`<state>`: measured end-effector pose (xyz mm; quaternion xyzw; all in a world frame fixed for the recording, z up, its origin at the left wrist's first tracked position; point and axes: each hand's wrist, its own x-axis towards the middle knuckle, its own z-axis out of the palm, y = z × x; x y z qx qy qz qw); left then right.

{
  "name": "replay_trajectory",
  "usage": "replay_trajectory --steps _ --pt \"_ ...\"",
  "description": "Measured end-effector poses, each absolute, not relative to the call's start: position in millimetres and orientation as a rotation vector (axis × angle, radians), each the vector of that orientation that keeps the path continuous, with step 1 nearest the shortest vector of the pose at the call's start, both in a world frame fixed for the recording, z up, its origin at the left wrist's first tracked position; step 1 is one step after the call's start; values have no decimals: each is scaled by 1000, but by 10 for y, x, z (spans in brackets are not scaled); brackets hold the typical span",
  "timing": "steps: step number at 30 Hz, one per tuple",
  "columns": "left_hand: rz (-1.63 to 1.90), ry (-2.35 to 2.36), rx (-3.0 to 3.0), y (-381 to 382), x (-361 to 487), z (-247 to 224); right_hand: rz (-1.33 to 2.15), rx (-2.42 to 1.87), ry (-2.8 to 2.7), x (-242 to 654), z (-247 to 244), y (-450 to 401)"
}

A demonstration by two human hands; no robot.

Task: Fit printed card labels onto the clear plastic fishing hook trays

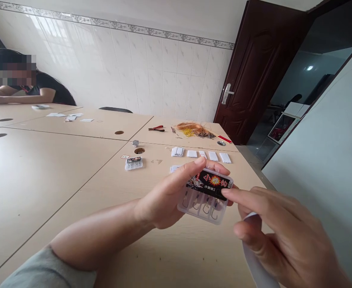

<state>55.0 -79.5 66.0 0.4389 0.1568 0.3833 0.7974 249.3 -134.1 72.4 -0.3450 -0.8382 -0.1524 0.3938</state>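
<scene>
My left hand (pixel 170 192) grips a clear plastic box of fish hooks (pixel 207 195), fingers behind it and thumb along its top edge. The box is tilted towards me; hooks show in its compartments below a black printed label (pixel 213 185). The index fingertip of my right hand (pixel 283 228) touches the label's lower right part. A white strip (pixel 252 250), like paper or sticker backing, hangs from my right hand, pinched near the thumb. The rest of that hand's fingers are partly hidden.
A second hook box (pixel 134 163) lies on the table (pixel 82 172). White card stacks (pixel 213 156) lie in rows beyond my hands. Farther back are pliers (pixel 156 128) and a heap of coloured line (pixel 193 130). A person (pixel 48 86) sits far left.
</scene>
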Motion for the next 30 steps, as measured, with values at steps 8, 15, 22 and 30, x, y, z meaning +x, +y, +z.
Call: replay_trajectory --steps 8,15,22,30 --pt "733 935 1097 -495 438 104 -131 -943 -2086 2825 426 -1091" --pt "648 1382 1505 -534 -64 -327 141 -1108 -2083 2859 -222 -649" --pt "514 1521 1889 -486 -321 -476 390 -1231 -2068 2867 -313 -668" --pt "550 1670 2035 -321 -621 -409 522 -1370 -1980 2903 -352 -643"
